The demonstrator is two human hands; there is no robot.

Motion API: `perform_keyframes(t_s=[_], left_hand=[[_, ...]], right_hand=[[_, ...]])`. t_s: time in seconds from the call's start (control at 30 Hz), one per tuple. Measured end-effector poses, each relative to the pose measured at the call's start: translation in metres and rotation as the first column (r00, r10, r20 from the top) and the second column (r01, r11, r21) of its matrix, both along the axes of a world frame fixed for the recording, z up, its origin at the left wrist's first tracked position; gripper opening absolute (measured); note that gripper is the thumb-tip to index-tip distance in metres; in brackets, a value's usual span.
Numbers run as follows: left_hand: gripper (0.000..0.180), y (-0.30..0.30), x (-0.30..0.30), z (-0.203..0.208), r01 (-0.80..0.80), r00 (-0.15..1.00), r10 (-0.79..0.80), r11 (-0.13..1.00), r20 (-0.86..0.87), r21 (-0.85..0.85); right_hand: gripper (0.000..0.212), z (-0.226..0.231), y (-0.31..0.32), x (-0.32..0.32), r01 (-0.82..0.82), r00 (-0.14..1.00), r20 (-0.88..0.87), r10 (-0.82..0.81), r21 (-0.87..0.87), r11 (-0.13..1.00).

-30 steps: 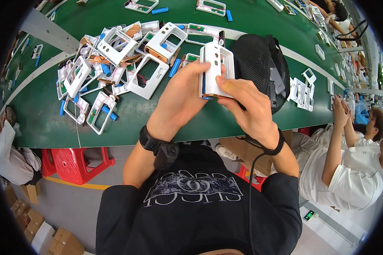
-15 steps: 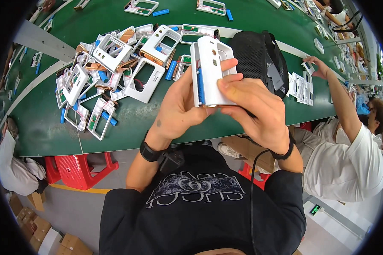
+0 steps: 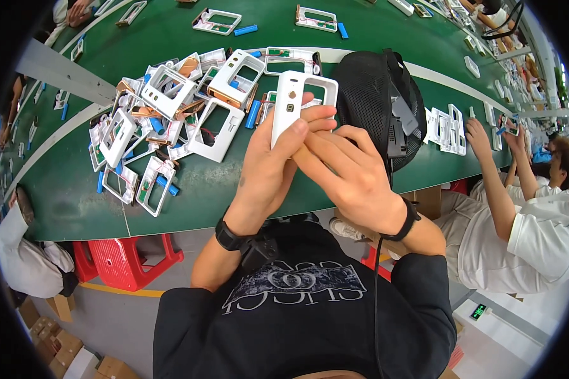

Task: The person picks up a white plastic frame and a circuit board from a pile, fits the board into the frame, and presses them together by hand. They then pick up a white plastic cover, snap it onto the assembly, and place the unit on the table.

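Above the near edge of the green table, I hold a white plastic housing [image 3: 289,95] with a large window and small holes along one side. My left hand [image 3: 262,155] is closed round its lower left, the thumb lying across its front. Pressed against its lower end is my right hand [image 3: 354,174], fingers together; the housing's bottom is hidden behind the hands. To the left lies a heap of similar white housings [image 3: 218,129], some with green circuit boards, copper-coloured parts and red wires. Blue cylindrical cells [image 3: 253,114] lie among them.
A black mesh bag [image 3: 370,95] stands just right of my hands. Further right, a row of white frames [image 3: 456,129] lies near a co-worker's hands [image 3: 480,139]. A grey post [image 3: 63,69] rises at left. Red stools [image 3: 117,262] stand below the table edge.
The housing has come lower and turned, so its blue cell no longer shows. My left thumb has moved onto its front; my right hand has shifted to its lower end.
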State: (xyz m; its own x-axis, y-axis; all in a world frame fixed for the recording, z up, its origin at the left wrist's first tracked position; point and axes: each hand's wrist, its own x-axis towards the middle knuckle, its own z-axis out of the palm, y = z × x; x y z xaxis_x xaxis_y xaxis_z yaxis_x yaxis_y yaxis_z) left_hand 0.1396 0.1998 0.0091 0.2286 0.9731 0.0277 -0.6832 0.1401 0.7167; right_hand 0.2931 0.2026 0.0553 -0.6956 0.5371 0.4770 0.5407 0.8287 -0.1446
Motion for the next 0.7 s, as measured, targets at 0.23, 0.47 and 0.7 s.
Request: perform_keyframes(t_s=[0.23, 0.47, 0.7], left_hand=[[0.052, 0.009, 0.007, 0.009, -0.153, 0.987, 0.149, 0.984, -0.052, -0.088], [0.054, 0.020, 0.007, 0.014, -0.065, 0.979, 0.086, 0.991, 0.184, -0.117], [0.061, 0.018, 0.021, 0.021, -0.227, 0.919, 0.248, 0.968, 0.308, -0.103]], right_hand=[[0.038, -0.018, 0.022, 0.008, -0.064, 0.986, -0.153, 0.070, 0.042, 0.997], [0.035, -0.008, 0.039, 0.018, -0.065, 0.912, -0.397, 0.103, 0.109, 0.992], [0.038, 0.020, 0.018, 0.016, -0.143, 0.853, -0.467, -0.232, -0.638, 0.756]])
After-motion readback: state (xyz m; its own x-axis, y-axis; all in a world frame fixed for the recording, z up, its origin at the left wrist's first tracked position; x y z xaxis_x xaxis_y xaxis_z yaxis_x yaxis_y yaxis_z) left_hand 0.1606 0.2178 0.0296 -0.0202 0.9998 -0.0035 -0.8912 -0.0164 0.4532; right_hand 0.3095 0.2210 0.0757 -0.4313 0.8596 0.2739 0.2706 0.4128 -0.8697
